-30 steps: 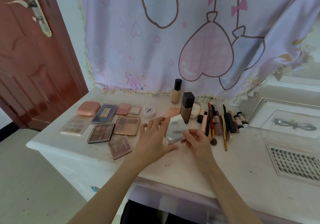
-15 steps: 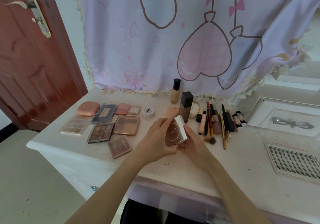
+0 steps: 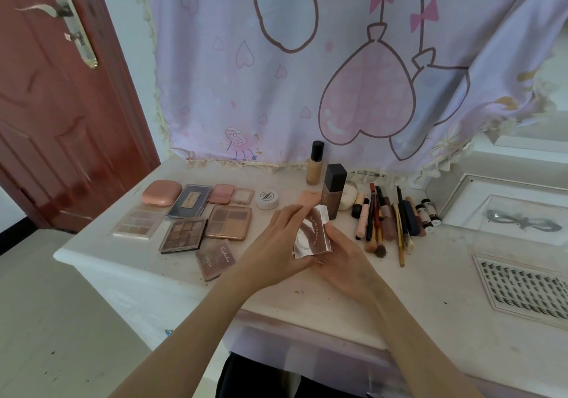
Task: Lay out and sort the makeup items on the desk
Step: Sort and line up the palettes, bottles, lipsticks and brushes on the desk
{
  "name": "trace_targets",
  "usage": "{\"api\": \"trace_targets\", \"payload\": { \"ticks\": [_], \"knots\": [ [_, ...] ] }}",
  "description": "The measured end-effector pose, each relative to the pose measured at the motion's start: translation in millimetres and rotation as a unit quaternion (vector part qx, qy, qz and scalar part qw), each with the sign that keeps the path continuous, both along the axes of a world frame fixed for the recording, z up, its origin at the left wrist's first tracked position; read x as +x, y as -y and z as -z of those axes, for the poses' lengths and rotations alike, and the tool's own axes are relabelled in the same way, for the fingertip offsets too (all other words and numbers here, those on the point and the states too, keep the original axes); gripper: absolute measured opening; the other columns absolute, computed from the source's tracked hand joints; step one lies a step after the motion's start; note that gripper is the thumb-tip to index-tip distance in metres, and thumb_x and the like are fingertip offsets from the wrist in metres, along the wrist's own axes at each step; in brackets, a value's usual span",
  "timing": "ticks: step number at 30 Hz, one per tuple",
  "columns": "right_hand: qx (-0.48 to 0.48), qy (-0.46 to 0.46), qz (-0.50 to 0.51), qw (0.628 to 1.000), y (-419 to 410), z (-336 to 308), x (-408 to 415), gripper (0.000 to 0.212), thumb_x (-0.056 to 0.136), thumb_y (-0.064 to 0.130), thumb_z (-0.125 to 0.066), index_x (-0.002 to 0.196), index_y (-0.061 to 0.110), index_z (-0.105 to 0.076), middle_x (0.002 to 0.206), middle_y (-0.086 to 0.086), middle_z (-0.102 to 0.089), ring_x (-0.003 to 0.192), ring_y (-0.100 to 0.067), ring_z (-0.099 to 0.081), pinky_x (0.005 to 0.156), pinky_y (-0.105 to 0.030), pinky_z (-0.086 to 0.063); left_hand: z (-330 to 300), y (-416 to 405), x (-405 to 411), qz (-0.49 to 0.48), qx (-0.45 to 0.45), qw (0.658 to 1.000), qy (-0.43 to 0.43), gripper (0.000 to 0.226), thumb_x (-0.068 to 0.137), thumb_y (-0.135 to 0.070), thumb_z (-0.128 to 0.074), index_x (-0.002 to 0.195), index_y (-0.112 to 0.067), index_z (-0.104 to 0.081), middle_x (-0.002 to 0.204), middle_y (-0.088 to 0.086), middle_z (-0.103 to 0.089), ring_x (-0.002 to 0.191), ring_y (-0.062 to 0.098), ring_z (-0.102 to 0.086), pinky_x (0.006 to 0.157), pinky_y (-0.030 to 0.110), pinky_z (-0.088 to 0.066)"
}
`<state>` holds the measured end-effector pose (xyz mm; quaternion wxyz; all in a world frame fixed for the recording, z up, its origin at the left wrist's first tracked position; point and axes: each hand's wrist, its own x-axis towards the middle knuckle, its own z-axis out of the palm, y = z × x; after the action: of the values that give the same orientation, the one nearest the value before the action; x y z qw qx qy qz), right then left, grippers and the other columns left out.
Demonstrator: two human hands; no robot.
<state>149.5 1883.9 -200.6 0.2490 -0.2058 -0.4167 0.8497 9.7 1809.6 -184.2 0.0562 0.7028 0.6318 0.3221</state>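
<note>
Both hands meet over the surface (image 3: 430,280): my left hand (image 3: 276,250) and right hand (image 3: 344,262) curl around a mirrored compact (image 3: 313,234), lifted and tilted toward me, I judge, to read its lettering before sorting. It hangs just in front of the dark square-capped bottle (image 3: 334,190). Left of that bottle lie the palettes (image 3: 184,233), grouped flat; right of it, brushes and pencils (image 3: 390,222) lie side by side.

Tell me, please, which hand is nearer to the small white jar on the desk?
Left. The left hand lies just in front of the small white jar; the right hand is farther off, beyond the mirrored compact both hold.
</note>
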Motion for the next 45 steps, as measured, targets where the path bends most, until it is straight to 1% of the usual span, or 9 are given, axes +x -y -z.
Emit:
{"api": "trace_targets", "payload": {
  "ticks": [3,16,21,25,27,30,36,40,45],
  "knots": [
    [0.003,0.011,0.006,1.0,-0.5,-0.9,-1.0,0.048,0.09,0.035,-0.042,0.129,0.007,-0.051,0.123,-0.013,-0.062,0.105,-0.024,-0.064,0.08,-0.031,-0.054,-2.8,-0.1,-4.5,0.004,-0.01,1.0,0.006,0.084,0.075,-0.028,-0.074,0.144,-0.015,-0.027,0.132,-0.002,-0.038,0.116,0.001,-0.034,0.09,-0.004,-0.02],
    [0.003,0.012,-0.009,1.0,4.7,-0.8,-9.2,0.047,0.088,0.036,-0.051,0.125,0.007,-0.055,0.124,-0.018,-0.059,0.104,-0.027,-0.061,0.079,-0.033,-0.054,-12.9,2.3,-21.3,0.017,-0.1,0.994,0.036,0.077,0.071,-0.034,-0.076,0.136,-0.024,-0.036,0.126,-0.011,-0.042,0.106,-0.004,-0.041,0.09,0.007,-0.032],
    [0.089,0.042,-0.008,0.995,1.5,1.5,-10.4,0.054,0.08,0.029,-0.069,0.129,0.012,-0.052,0.125,-0.01,-0.061,0.113,-0.022,-0.059,0.092,-0.036,-0.05,-11.1,6.7,-25.0,0.009,-0.179,0.983,0.034,0.072,0.086,-0.027,-0.064,0.145,-0.029,-0.023,0.142,-0.005,-0.025,0.13,0.008,-0.025,0.106,0.02,-0.021],
    [0.296,0.175,0.067,0.937,1.7,-2.8,-9.9,0.062,0.081,0.006,-0.069,0.129,0.03,-0.038,0.122,0.013,-0.055,0.112,0.002,-0.054,0.096,-0.018,-0.046,-14.5,11.6,-27.7,0.001,-0.182,0.964,0.194,0.036,0.098,-0.012,-0.041,0.131,-0.02,-0.051,0.127,-0.002,-0.056,0.113,0.007,-0.052,0.105,0.026,-0.038],
    [0.365,0.161,0.083,0.913,6.0,-1.3,-13.1,0.069,0.076,-0.001,-0.072,0.125,0.035,-0.039,0.127,0.015,-0.051,0.12,0.0,-0.048,0.102,-0.018,-0.04,-18.7,11.2,-24.8,-0.022,-0.166,0.945,0.28,0.033,0.098,-0.026,-0.042,0.128,-0.021,-0.055,0.115,-0.003,-0.064,0.105,0.011,-0.06,0.097,0.036,-0.048],
    [0.412,0.124,0.103,0.897,13.7,1.9,-18.2,0.073,0.074,-0.004,-0.073,0.124,0.036,-0.038,0.127,0.019,-0.048,0.124,0.002,-0.045,0.102,-0.016,-0.039,-25.2,11.5,-20.1,-0.024,-0.182,0.923,0.339,0.037,0.092,-0.04,-0.049,0.127,-0.027,-0.052,0.113,-0.006,-0.063,0.101,0.008,-0.062,0.091,0.03,-0.052],
    [0.446,0.13,0.128,0.876,20.7,0.9,-19.1,0.083,0.07,0.002,-0.078,0.128,0.039,-0.032,0.133,0.017,-0.045,0.127,-0.003,-0.045,0.103,-0.018,-0.04,-31.6,14.0,-16.9,-0.046,-0.167,0.927,0.332,0.041,0.087,-0.038,-0.058,0.126,-0.036,-0.047,0.111,-0.015,-0.058,0.097,0.002,-0.059,0.074,0.015,-0.045],
    [0.496,0.166,0.142,0.84,22.1,-6.1,-20.8,0.079,0.067,0.014,-0.083,0.122,0.042,-0.032,0.125,0.021,-0.045,0.116,0.014,-0.045,0.097,-0.01,-0.039,-30.2,13.3,-11.8,-0.048,-0.148,0.932,0.328,0.033,0.089,-0.036,-0.058,0.121,-0.033,-0.053,0.109,-0.011,-0.062,0.094,-0.001,-0.06,0.07,0.012,-0.048],
    [0.546,0.184,0.15,0.804,23.9,-6.8,-21.1,0.078,0.067,0.019,-0.084,0.131,0.019,-0.039,0.124,0.011,-0.044,0.113,0.019,-0.041,0.095,-0.007,-0.039,-32.3,16.8,-15.3,-0.024,-0.146,0.943,0.298,0.026,0.095,-0.034,-0.051,0.112,-0.024,-0.067,0.068,-0.022,-0.062,0.065,-0.009,-0.055,0.066,0.008,-0.045]
  ]
}}
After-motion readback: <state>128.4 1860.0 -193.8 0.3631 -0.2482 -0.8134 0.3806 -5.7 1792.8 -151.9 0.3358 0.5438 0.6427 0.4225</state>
